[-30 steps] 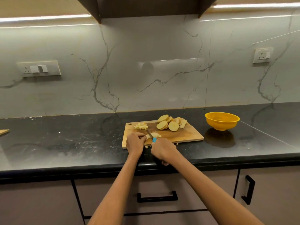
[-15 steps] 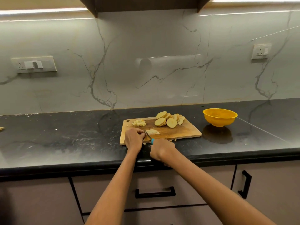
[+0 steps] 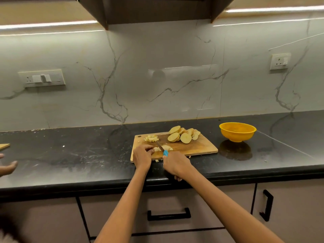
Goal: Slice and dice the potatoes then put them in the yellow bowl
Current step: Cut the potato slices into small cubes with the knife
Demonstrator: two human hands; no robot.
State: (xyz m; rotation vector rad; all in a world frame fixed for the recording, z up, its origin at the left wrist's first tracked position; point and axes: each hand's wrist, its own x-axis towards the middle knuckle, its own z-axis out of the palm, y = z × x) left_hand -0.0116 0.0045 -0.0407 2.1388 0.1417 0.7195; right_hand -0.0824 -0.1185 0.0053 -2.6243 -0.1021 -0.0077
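The cutting board point(image 3: 192, 148) is bare wood, matt and scuffed. The counter point(image 3: 70, 155) is glossy black stone with pale scratches. The wall point(image 3: 157, 85) is polished white marble with grey veins. The yellow bowl point(image 3: 237, 132) looks like smooth plastic. The knife point(image 3: 162, 149) has a blue plastic handle.

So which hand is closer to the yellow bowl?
The right hand. It grips the blue-handled knife at the wooden cutting board's near edge, with the round yellow plastic bowl farther right. The left hand holds potato pieces farther left.
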